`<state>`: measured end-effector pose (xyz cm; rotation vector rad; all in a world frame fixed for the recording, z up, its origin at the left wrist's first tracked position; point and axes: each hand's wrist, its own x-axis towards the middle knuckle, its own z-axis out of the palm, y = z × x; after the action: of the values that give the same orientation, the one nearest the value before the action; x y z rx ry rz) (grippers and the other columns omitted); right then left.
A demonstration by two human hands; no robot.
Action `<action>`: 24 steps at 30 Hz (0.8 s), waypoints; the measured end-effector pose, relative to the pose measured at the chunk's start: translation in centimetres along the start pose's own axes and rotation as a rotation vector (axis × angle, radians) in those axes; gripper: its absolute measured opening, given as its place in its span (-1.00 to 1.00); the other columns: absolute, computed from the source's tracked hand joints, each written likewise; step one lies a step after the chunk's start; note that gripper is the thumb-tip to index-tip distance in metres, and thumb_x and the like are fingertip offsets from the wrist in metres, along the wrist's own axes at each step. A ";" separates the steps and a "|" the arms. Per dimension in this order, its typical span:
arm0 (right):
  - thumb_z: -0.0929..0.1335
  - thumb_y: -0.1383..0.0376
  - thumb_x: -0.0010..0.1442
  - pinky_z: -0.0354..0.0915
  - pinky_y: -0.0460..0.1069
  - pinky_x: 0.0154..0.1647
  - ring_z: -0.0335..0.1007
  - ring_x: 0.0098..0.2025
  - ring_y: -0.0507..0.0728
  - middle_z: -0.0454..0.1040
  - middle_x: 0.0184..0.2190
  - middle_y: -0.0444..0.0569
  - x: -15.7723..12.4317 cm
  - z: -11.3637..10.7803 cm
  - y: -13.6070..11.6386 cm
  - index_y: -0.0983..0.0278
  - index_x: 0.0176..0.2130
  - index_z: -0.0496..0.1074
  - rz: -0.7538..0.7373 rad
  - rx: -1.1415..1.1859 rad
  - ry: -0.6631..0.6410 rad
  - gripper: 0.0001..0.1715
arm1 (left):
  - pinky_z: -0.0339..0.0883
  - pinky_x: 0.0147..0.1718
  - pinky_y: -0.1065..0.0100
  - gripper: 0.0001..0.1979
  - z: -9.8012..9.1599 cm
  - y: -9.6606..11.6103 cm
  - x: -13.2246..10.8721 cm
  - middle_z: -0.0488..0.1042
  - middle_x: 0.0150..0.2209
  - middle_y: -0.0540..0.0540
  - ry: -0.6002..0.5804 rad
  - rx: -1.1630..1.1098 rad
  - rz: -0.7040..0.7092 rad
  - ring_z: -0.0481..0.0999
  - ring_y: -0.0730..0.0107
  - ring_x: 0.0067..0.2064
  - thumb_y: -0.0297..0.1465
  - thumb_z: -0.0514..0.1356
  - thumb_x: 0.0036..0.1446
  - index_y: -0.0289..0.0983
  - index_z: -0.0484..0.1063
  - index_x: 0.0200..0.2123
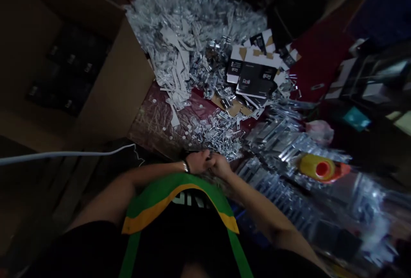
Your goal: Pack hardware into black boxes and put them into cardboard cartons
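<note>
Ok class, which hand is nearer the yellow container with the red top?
The right hand is nearer, to the left of the yellow container; the left hand lies farther off, beyond the right hand.

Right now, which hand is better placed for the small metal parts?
Probably the right hand: it lies closest below the heap of small metal parts; the left hand sits further aside.

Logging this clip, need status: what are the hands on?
Left hand, right hand together, fingers closed, anything held hidden. Loose metal parts just ahead. Foil packs to the right.
</note>
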<state>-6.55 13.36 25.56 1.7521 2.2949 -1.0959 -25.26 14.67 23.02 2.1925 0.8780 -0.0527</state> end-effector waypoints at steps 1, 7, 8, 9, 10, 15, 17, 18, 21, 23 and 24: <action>0.38 0.31 0.17 0.36 -0.03 -0.25 0.47 -0.30 0.16 0.56 -0.40 0.02 1.1 -2.3 1.7 0.26 -0.41 0.53 0.078 -0.024 0.055 -0.86 | 0.48 -0.22 0.22 -0.62 -0.1 0.3 1.2 0.52 0.00 -0.32 0.004 0.015 -0.022 0.58 0.14 -0.10 -0.32 -0.02 0.47 -0.23 0.45 0.20; 0.22 0.15 0.45 0.23 0.09 0.13 0.40 0.12 0.22 0.42 0.10 0.39 16.7 -12.2 7.8 0.66 0.16 0.37 0.435 -0.203 0.307 -0.38 | 0.43 0.08 0.09 -0.62 -0.9 -0.7 3.9 0.52 0.04 -0.31 -0.031 0.076 -0.074 0.46 0.07 0.16 -0.46 0.01 0.45 -0.26 0.42 0.23; 0.20 0.19 0.47 0.21 0.13 0.17 0.36 0.18 0.27 0.35 0.17 0.51 18.7 -12.1 7.6 0.71 0.22 0.30 0.502 -0.221 0.320 -0.37 | 0.43 0.08 0.08 -0.62 -0.7 -0.7 3.6 0.53 0.04 -0.32 -0.035 0.078 -0.093 0.47 0.06 0.16 -0.46 0.01 0.45 -0.27 0.42 0.23; 0.18 0.25 0.49 0.21 0.16 0.19 0.33 0.22 0.29 0.31 0.20 0.58 20.0 -11.5 7.2 0.74 0.25 0.25 0.545 -0.230 0.319 -0.40 | 0.44 0.08 0.07 -0.63 -0.5 -0.7 3.2 0.54 0.04 -0.32 -0.049 0.075 -0.092 0.47 0.05 0.16 -0.46 0.01 0.45 -0.29 0.44 0.22; 0.15 0.33 0.49 0.21 0.17 0.19 0.32 0.23 0.30 0.29 0.21 0.60 20.8 -10.6 6.8 0.73 0.27 0.23 0.566 -0.231 0.313 -0.45 | 0.44 0.10 0.08 -0.63 -0.2 -0.5 2.8 0.54 0.05 -0.31 -0.064 0.064 -0.069 0.48 0.06 0.17 -0.46 0.02 0.45 -0.29 0.46 0.20; 0.13 0.38 0.48 0.19 0.12 0.20 0.34 0.21 0.23 0.36 0.19 0.51 17.7 -8.1 8.0 0.67 0.26 0.26 0.483 -0.093 0.353 -0.48 | 0.38 0.23 0.20 -0.62 0.9 0.0 0.6 0.53 0.20 -0.20 -0.023 -0.089 -0.121 0.49 0.18 0.22 -0.35 0.03 0.48 -0.21 0.47 0.24; 0.18 0.28 0.46 0.23 0.08 0.17 0.38 0.13 0.17 0.44 0.12 0.40 13.3 -8.2 9.4 0.63 0.20 0.34 0.457 0.097 0.478 -0.48 | 0.37 0.24 0.20 -0.60 0.6 -0.1 0.0 0.54 0.19 -0.20 0.017 -0.114 -0.214 0.52 0.18 0.20 -0.29 -0.01 0.51 -0.23 0.49 0.22; 0.22 0.23 0.44 0.29 0.07 0.11 0.42 0.05 0.15 0.50 0.06 0.30 10.4 -8.0 9.7 0.56 0.16 0.38 0.427 0.220 0.537 -0.50 | 0.37 0.25 0.19 -0.61 0.3 -0.2 -0.1 0.55 0.17 -0.22 0.016 -0.099 -0.230 0.52 0.16 0.19 -0.30 0.00 0.50 -0.24 0.50 0.21; 0.36 0.12 0.34 0.41 0.05 -0.10 0.48 -0.17 0.13 0.58 -0.15 0.04 0.6 -5.7 7.9 0.33 0.04 0.50 0.187 0.507 0.552 -0.59 | 0.44 0.15 0.11 -0.62 -0.2 0.4 -0.1 0.52 0.17 -0.33 -0.058 0.028 -0.248 0.55 0.05 0.16 -0.40 0.02 0.47 -0.28 0.49 0.20; 0.38 0.11 0.33 0.42 0.07 -0.08 0.50 -0.13 0.16 0.58 -0.16 0.02 -4.2 -2.5 5.2 0.24 -0.05 0.56 -0.022 0.472 0.470 -0.69 | 0.50 0.01 0.09 -0.58 0.0 1.5 0.0 0.47 0.19 -0.42 -0.140 0.108 -0.307 0.59 0.00 0.09 -0.46 -0.02 0.44 -0.33 0.45 0.24; 0.36 0.13 0.35 0.43 0.08 -0.04 0.51 -0.08 0.18 0.58 -0.13 0.04 -5.4 -0.7 3.8 0.22 -0.06 0.58 -0.083 0.396 0.430 -0.71 | 0.51 -0.04 0.09 -0.57 0.2 2.1 0.0 0.47 0.18 -0.46 -0.172 0.127 -0.354 0.61 -0.02 0.05 -0.48 -0.04 0.44 -0.36 0.45 0.24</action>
<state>-1.09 9.67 26.59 2.2449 2.5406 -1.3831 -23.99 13.56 24.24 2.0838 1.1788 -0.4730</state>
